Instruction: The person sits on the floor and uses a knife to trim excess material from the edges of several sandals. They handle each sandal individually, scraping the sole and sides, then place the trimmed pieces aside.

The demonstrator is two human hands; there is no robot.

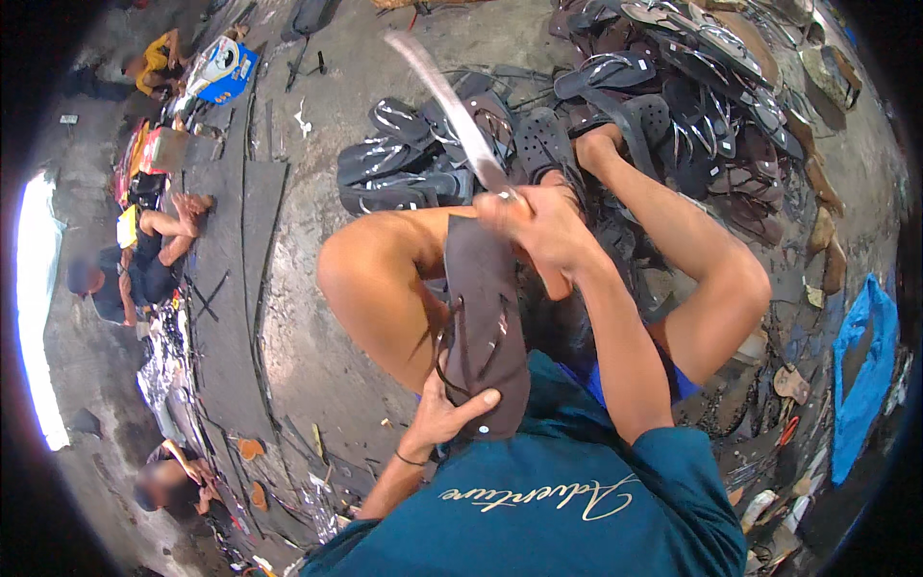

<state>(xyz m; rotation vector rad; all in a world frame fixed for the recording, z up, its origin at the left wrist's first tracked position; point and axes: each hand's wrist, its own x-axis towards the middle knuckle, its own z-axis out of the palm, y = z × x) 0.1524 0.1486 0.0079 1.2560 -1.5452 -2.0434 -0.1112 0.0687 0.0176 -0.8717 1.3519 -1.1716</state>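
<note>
My left hand (440, 415) grips the toe end of a dark brown flip-flop (486, 351), thumb on top of the sole and fingers underneath. Its thong straps face up, and the heel end points away from me over my bent left knee. In my right hand (553, 231) is a knife (447, 101) with a long, slightly curved blade. The wooden handle's butt shows below my fist, while the blade tilts up and away to the left. Motion blurs the blade's base and my knuckles, so I cannot tell whether the knife touches the sole.
Black flip-flops (389, 163) lie just beyond my legs, and a large heap of flip-flops (716, 87) spreads at the far right. Long dark sheets (226, 317) cover the floor on the left. Several people sit farther left. A blue cloth (859, 375) lies at the right.
</note>
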